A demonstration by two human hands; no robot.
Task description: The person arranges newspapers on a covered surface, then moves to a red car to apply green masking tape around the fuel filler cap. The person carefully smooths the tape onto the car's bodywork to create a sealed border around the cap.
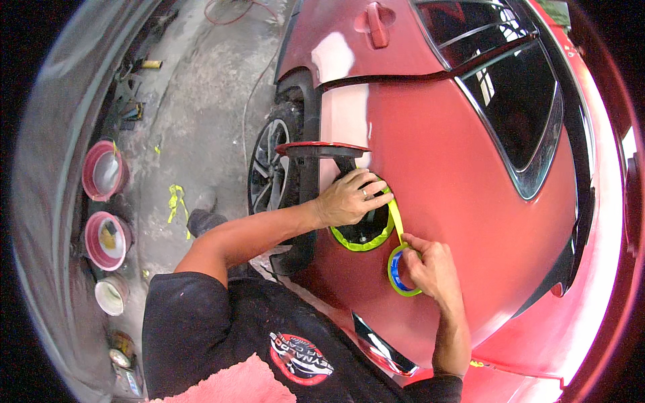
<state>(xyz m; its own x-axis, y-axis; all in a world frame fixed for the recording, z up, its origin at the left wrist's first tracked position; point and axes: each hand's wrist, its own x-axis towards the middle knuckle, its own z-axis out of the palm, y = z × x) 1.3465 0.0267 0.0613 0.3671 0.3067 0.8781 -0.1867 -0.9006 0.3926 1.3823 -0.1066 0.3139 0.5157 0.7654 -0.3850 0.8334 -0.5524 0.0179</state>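
A roll of yellow-green masking tape (402, 271) with a blue core is gripped in my right hand (432, 265), against the red car panel (457, 168). From the roll a stretched strip of tape (396, 218) runs up to my left hand (355, 197). That hand lies over the upper part of the round fuel filler opening (366, 232), its fingers spread along the rim and wearing a ring. Yellow-green tape (363, 245) lines the opening's lower and right edge. Above it the fuel door (322, 149) stands swung out; my left hand hides part of its hinge.
Left of the panel is the rear wheel (270, 164). Pink buckets (105, 168) and a white tub (111, 295) stand by the grey sheeting (54, 168). Crumpled tape scraps (176, 201) lie on the concrete floor (208, 87). A tail light (383, 346) is near my torso.
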